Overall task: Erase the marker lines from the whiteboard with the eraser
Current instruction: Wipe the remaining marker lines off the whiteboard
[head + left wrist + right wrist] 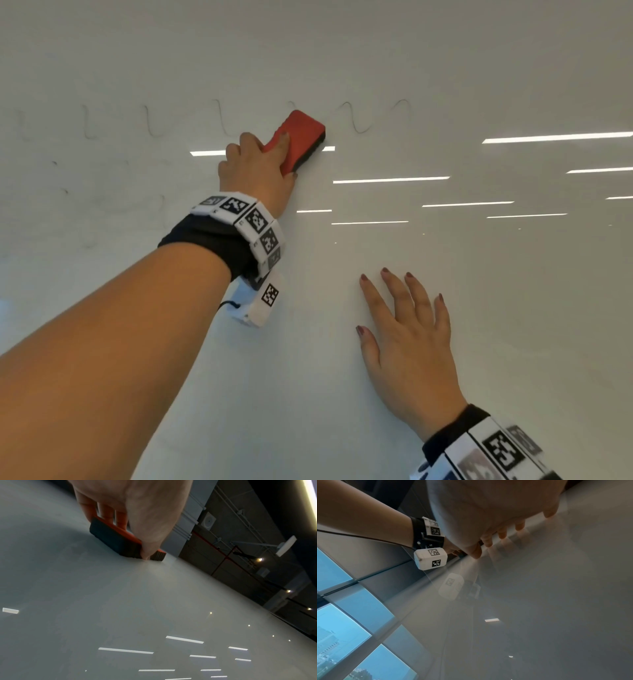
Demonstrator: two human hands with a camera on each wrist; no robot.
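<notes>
A red eraser (pixel 301 137) with a dark felt underside lies flat against the whiteboard (pixel 445 308). My left hand (pixel 260 164) grips it, fingers over the red back and thumb on its lower edge. In the left wrist view the eraser (pixel 120 539) shows its dark pad on the board, held by the left hand (pixel 137 513). A dark wavy marker line (pixel 359 120) runs right of the eraser; fainter wave marks (pixel 150 121) stretch to its left. My right hand (pixel 407 329) rests flat on the board lower right, fingers spread, and is seen as the right hand (pixel 488 520) in the right wrist view.
Ceiling light reflections (pixel 390 180) streak the glossy board at the right. Faint smudged marks (pixel 65 192) sit lower left. Windows (pixel 342 628) show beyond the board's edge in the right wrist view, and a dark wall with pipes (pixel 240 540) in the left wrist view.
</notes>
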